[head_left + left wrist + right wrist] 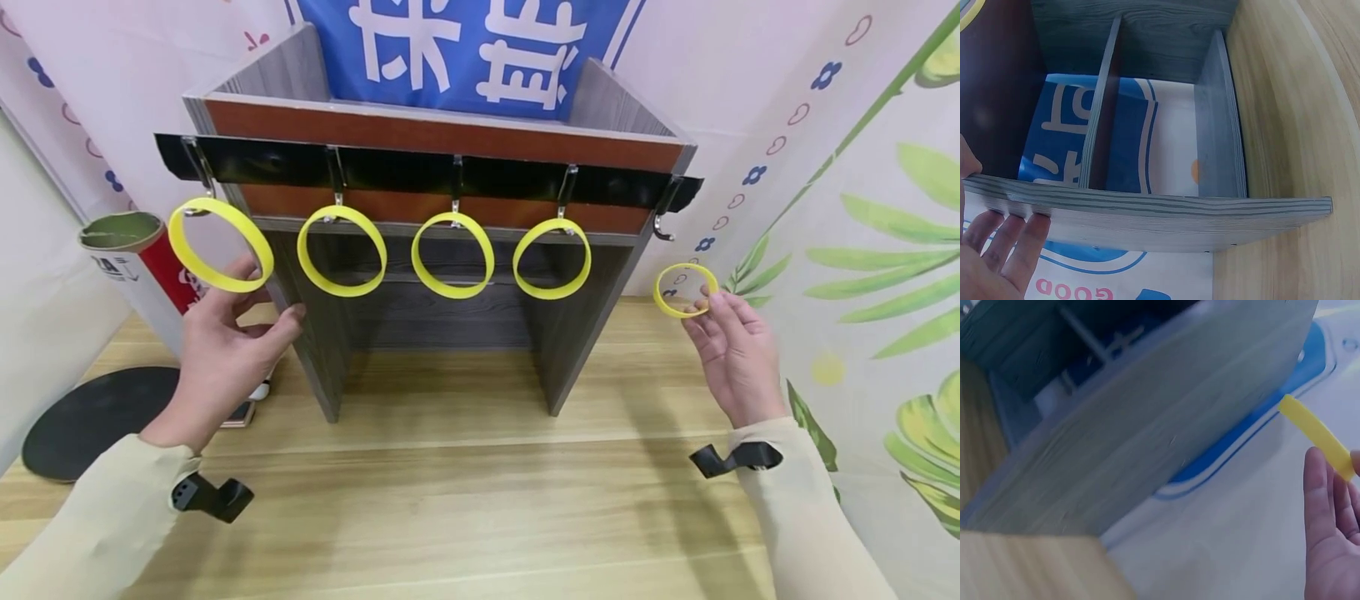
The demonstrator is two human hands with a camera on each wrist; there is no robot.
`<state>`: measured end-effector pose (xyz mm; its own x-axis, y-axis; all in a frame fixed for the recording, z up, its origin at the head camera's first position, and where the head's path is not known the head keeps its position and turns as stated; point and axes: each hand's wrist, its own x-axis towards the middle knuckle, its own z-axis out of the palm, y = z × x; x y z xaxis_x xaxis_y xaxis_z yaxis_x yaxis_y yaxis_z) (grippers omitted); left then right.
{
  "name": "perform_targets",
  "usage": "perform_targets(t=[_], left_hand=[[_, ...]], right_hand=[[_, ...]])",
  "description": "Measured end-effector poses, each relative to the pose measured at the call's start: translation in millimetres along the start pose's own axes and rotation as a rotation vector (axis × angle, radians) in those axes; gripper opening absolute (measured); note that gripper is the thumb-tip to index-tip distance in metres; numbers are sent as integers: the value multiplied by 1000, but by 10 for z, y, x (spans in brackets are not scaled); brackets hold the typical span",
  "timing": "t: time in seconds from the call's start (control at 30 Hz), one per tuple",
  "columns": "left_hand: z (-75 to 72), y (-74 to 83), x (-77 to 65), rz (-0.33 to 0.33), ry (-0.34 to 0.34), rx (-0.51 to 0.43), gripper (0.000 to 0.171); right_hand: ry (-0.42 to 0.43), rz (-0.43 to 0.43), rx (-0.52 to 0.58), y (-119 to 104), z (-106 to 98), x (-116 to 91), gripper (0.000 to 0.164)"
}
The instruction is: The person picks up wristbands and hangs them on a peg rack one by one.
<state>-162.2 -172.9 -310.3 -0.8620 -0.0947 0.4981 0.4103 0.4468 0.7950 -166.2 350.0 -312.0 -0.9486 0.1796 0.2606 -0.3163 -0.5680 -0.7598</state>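
Observation:
A grey wooden stand carries a black strip of metal hooks along its red-brown front. Several yellow rings hang from the hooks. With thumb and fingers on opposite faces, my left hand grips the stand's left side panel, just below the leftmost hanging ring. To the right of the stand, my right hand pinches another yellow ring by its edge. This ring is apart from the strip, below and slightly right of the rightmost hook, which bears no ring.
A red and white can stands left of the stand, near a black round disc. Everything rests on a wood-grain tabletop. Behind hangs a blue banner with white characters; a leaf-patterned curtain borders the right.

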Motion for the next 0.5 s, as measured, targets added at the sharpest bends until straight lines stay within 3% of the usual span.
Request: perform_targets(t=[0.2,0.33,0.5], left_hand=[[-16,0,-1,-1,5,5,66],[-24,2,-1,-5,9,7,66],[-12,-2,-3,-8,5,14,66]], right_hand=[[-113,-133,7,-174,283,-104,19],[-223,-179,82,-263,458,-136,22],[-275,-255,141,-320,657,-174,22]])
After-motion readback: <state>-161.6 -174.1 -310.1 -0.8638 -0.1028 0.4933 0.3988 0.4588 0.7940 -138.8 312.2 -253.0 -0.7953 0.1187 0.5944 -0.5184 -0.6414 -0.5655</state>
